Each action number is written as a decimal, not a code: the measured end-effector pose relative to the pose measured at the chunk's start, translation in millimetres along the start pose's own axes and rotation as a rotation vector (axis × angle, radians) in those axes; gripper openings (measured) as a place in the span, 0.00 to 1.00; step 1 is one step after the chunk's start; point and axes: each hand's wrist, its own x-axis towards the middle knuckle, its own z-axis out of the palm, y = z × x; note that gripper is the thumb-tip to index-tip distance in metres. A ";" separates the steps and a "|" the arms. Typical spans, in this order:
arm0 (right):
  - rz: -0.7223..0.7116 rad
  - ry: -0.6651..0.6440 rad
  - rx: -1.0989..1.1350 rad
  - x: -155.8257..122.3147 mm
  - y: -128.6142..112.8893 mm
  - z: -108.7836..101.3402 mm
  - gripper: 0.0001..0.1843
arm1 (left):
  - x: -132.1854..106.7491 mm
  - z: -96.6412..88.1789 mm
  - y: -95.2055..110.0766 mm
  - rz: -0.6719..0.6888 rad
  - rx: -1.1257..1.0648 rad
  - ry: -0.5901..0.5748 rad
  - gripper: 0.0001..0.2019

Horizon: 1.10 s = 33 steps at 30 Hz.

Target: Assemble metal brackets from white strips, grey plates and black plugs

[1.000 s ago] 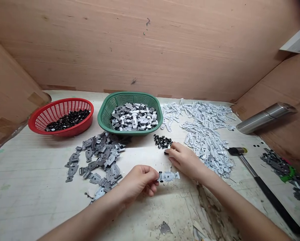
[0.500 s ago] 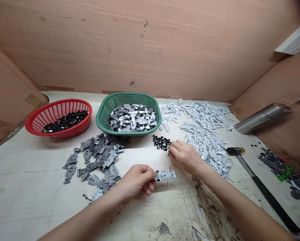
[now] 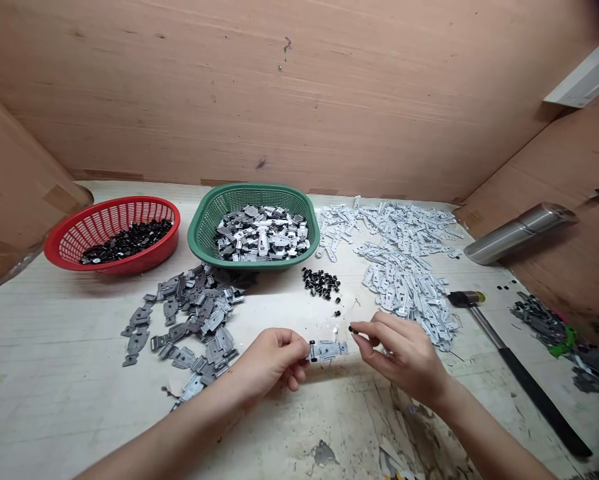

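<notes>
My left hand (image 3: 274, 362) pinches one end of a small light-grey metal plate (image 3: 328, 350) that has a black piece at its left end, held just over the worn white table (image 3: 79, 387). My right hand (image 3: 404, 355) is beside the plate's right end, thumb and forefinger pinched on a tiny black piece (image 3: 352, 329). A small heap of the same black pieces (image 3: 321, 283) lies just beyond both hands.
A red basket (image 3: 69, 243) of black parts and a green basket (image 3: 204, 230) of grey parts stand at the back. Dark grey plates (image 3: 194, 313) lie left, light plates (image 3: 404, 267) right. A hammer (image 3: 509, 363), a steel cylinder (image 3: 519, 233) and wooden walls (image 3: 299, 93) surround.
My right hand has left the heap of black pieces and come toward me, holding one small piece next to the plate. The left hand has kept its hold on the plate.
</notes>
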 end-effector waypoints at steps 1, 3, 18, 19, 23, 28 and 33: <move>0.004 0.001 0.051 0.7 -3.2 -0.9 0.08 | 0.0 -0.2 -0.5 0.002 0.003 -0.001 0.11; -0.001 -0.020 0.133 1.0 -10.7 -2.1 0.08 | -0.1 -0.4 -1.1 0.005 0.014 -0.005 0.12; 0.024 -0.140 0.203 -11.3 -19.6 1.4 0.07 | 1.3 0.0 -4.2 0.023 -0.002 -0.031 0.11; 0.049 -0.140 0.223 -9.4 -13.3 -1.8 0.07 | 1.3 0.0 -4.5 0.027 0.000 -0.025 0.12; 0.233 -0.133 -0.019 8.5 38.8 -16.0 0.08 | 1.9 0.2 -5.6 0.045 0.005 -0.008 0.13; 0.263 -0.354 -0.431 37.1 92.0 -4.5 0.04 | 4.3 -1.0 -5.4 0.042 -0.005 -0.008 0.13; 0.323 -0.299 -0.468 41.8 82.1 23.2 0.11 | 3.2 -2.0 -3.9 0.026 0.003 0.001 0.12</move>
